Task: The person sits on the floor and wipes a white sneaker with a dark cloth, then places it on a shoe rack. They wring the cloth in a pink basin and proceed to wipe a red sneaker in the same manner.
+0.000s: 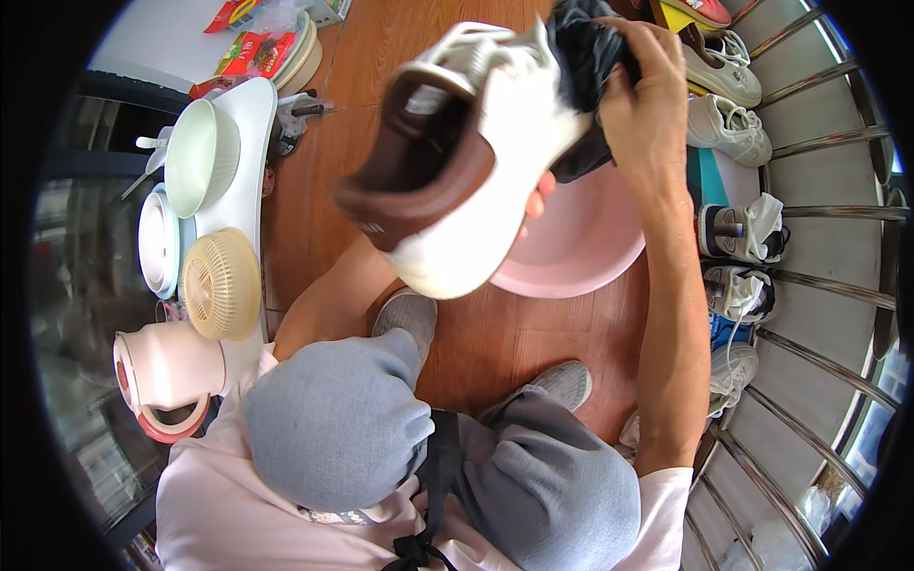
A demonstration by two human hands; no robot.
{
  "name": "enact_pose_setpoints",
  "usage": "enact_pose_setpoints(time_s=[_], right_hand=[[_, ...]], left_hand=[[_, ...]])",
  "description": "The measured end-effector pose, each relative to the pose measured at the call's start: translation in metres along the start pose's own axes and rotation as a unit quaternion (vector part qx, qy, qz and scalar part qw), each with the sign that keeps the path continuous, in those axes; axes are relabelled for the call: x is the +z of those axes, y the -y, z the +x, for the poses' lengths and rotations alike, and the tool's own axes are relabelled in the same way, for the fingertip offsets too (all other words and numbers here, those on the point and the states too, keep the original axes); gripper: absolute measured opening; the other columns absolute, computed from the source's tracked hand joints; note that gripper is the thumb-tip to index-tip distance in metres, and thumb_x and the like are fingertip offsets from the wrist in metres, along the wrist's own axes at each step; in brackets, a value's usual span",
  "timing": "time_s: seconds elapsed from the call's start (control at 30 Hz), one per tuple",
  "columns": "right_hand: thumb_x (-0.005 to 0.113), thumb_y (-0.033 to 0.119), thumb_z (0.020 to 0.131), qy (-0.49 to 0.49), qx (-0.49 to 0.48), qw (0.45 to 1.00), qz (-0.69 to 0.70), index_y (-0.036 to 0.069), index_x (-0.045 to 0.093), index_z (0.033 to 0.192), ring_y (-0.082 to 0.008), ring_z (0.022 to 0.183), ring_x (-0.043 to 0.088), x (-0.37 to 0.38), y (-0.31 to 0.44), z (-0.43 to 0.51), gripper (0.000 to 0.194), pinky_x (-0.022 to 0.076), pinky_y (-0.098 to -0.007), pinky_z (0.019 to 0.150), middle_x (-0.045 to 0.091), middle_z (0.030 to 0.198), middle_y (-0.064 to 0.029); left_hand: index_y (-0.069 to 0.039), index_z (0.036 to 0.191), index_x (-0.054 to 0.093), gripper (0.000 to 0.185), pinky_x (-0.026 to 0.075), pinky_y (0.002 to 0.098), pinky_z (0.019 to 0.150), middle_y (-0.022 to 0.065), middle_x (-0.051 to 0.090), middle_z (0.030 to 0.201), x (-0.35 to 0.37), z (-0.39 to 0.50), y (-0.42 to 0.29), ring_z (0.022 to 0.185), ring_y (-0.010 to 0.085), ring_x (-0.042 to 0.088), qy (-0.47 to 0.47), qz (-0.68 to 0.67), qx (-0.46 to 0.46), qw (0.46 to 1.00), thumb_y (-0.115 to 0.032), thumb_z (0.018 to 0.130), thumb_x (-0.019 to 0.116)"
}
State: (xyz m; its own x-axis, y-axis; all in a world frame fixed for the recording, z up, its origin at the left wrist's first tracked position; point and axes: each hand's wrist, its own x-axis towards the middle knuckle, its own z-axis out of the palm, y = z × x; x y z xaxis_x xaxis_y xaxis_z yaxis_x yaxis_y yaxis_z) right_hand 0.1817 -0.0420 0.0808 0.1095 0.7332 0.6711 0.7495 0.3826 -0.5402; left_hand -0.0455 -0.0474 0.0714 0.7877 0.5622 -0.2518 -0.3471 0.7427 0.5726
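Note:
A white sneaker (pixel 464 178) with a brown collar and white laces is held up before me, its heel towards me. My left hand (pixel 540 198) supports it from beneath; only some fingertips show past the sole, and the rest is hidden behind the shoe. A crumpled black plastic bag (pixel 582 61) is at the toe end and hangs below it; how far it covers the toe I cannot tell. The fingers of my right hand (pixel 646 93) grip this bag. Under the shoe and bag, a pink basin (pixel 578 250) rests on the wood-look floor.
Several shoes, among them a white sneaker (pixel 739 128), line the right side beside metal railings (pixel 828 213). At left, a white bench (pixel 246 128) bears a pale green bowl (pixel 203 157), a yellow strainer basket (pixel 221 284) and a pink kettle (pixel 171 364). Red packets (pixel 264 53) lie at upper left.

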Motion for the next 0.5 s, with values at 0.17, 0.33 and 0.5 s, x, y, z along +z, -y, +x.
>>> enact_pose_setpoints(time_s=[0.17,0.33,0.5], right_hand=[[0.053,-0.010,0.090,-0.014,0.063,0.998,0.005,0.001,0.067,0.129,-0.0404,0.123,0.054,0.002,0.013,-0.017,0.042,0.0416,-0.0453,0.111,0.059,0.126,-0.0219],[0.067,0.003,0.095,-0.029,0.069,0.988,0.133,-0.008,0.065,0.110,-0.0362,0.091,0.063,0.017,0.037,-0.054,0.019,0.0517,-0.0425,0.085,0.062,0.104,-0.0221],[0.066,-0.001,0.092,0.048,0.048,0.979,0.195,-0.005,0.067,0.111,-0.0399,0.093,0.064,0.008,0.061,-0.073,0.020,0.0529,-0.0426,0.086,0.064,0.105,-0.0223]], left_hand=[[-0.002,0.144,0.057,0.073,0.065,0.0479,0.076,0.0285,0.069,0.117,0.006,0.008,0.003,0.091,0.0371,0.074,0.008,-0.060,-0.047,0.997,-0.061,0.102,0.056],[-0.002,0.144,0.057,0.071,0.064,0.0472,0.077,0.0276,0.069,0.118,-0.004,0.001,0.014,0.093,0.0363,0.073,0.009,-0.034,-0.008,0.999,-0.060,0.102,0.057],[-0.002,0.144,0.057,0.070,0.064,0.0466,0.079,0.0267,0.068,0.119,-0.010,-0.004,0.014,0.095,0.0355,0.073,0.009,-0.012,0.027,1.000,-0.058,0.102,0.057]])
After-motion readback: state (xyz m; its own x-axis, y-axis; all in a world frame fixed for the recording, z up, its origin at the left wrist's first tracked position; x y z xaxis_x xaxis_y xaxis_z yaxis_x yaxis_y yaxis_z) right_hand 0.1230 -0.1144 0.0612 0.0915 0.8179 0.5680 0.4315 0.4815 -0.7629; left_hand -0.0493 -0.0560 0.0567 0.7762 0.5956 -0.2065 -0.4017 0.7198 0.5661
